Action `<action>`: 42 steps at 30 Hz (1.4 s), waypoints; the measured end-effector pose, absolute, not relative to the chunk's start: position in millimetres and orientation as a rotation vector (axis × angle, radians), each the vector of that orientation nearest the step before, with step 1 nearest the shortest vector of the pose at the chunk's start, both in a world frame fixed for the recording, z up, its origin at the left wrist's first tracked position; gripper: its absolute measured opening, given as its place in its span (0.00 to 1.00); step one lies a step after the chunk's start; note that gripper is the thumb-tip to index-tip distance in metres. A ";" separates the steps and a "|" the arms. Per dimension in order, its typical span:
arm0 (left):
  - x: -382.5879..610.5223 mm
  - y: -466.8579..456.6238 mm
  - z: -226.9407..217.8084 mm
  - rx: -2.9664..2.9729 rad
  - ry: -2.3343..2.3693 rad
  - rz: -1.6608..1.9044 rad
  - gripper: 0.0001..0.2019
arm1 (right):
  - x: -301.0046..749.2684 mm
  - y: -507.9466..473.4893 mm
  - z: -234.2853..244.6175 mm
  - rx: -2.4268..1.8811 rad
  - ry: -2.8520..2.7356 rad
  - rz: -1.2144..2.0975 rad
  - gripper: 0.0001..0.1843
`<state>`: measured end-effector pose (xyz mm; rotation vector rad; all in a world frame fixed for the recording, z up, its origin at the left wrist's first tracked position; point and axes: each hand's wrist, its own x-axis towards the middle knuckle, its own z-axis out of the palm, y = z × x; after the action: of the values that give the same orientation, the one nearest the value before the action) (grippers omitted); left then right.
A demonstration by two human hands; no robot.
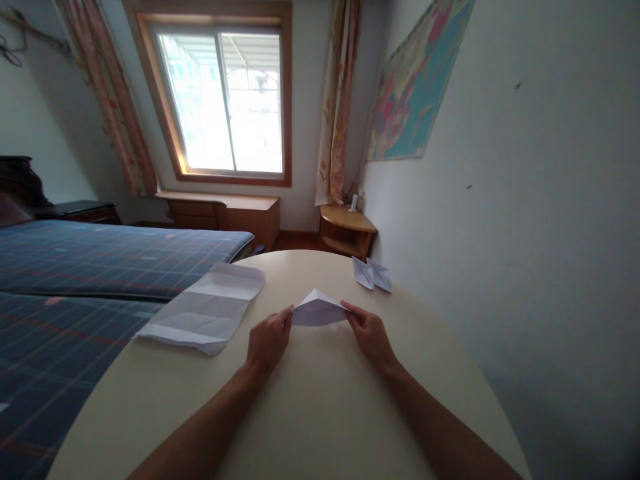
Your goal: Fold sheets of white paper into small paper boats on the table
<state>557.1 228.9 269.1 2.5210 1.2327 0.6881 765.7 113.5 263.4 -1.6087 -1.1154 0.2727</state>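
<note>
A small folded white paper (319,311), shaped like a triangle, is held just above the round cream table (320,413). My left hand (267,341) pinches its left corner and my right hand (370,333) pinches its right corner, fingers closed on the paper. A larger creased white sheet (207,310) lies flat on the table to the left of my hands. A finished folded paper piece (371,274) rests at the table's far right, near the wall.
A bed with a blue plaid cover (100,267) lies left of the table. The white wall (525,233) with a map (417,80) runs along the right. A window (225,100), a low wooden bench (225,213) and a small corner stand (347,230) are beyond.
</note>
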 end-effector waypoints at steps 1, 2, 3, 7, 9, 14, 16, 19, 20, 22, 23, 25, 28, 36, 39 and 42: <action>557.5 227.3 269.8 2.506 1.244 0.685 0.19 | 764.1 112.7 264.5 -1.618 -1.127 0.246 0.19; 558.0 225.4 270.4 2.492 1.255 0.676 0.19 | 762.4 111.8 265.5 -1.631 -1.137 0.218 0.19; 558.6 223.4 270.9 2.476 1.269 0.664 0.19 | 760.6 110.8 266.6 -1.646 -1.146 0.188 0.19; 562.5 215.7 270.8 2.384 1.317 0.673 0.18 | 751.9 107.1 270.1 -1.677 -1.189 0.048 0.18; 565.4 213.0 269.9 2.265 1.265 0.756 0.18 | 747.6 105.4 271.3 -1.667 -1.226 -0.049 0.18; 572.8 207.7 269.8 2.035 1.032 0.836 0.20 | 739.0 99.9 276.6 -1.581 -1.398 -0.343 0.17; 575.0 204.0 270.9 1.931 0.925 0.802 0.22 | 736.4 97.5 280.3 -1.495 -1.544 -0.425 0.16; 577.8 196.9 272.8 1.674 0.762 0.733 0.23 | 732.9 95.6 285.3 -1.432 -1.709 -0.534 0.16; 578.6 194.6 273.4 1.611 0.729 0.718 0.24 | 731.8 95.7 286.4 -1.424 -1.741 -0.569 0.17; 580.3 190.6 274.3 1.554 0.687 0.706 0.26 | 729.7 96.7 287.0 -1.408 -1.784 -0.632 0.17; 580.9 189.0 274.7 1.538 0.665 0.705 0.26 | 728.7 97.6 286.6 -1.400 -1.796 -0.657 0.17; 581.4 186.5 275.5 1.512 0.619 0.704 0.27 | 726.8 99.7 284.8 -1.401 -1.810 -0.672 0.18; 579.7 184.0 277.3 1.469 0.572 0.700 0.26 | 724.6 102.2 281.3 -1.431 -1.834 -0.632 0.19; 576.9 185.3 277.3 1.318 0.489 0.716 0.24 | 722.3 100.4 280.9 -1.412 -1.973 -0.434 0.25; 580.3 188.3 273.4 1.375 0.577 0.742 0.28 | 722.8 100.9 281.0 -1.422 -1.845 -0.357 0.23; 582.7 190.4 270.0 1.416 0.632 0.774 0.30 | 728.6 104.7 278.7 -1.489 -1.495 -0.259 0.25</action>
<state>582.7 190.4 270.0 1.4158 0.6321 0.7737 728.6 104.7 278.7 -1.4887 -1.4950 -0.2591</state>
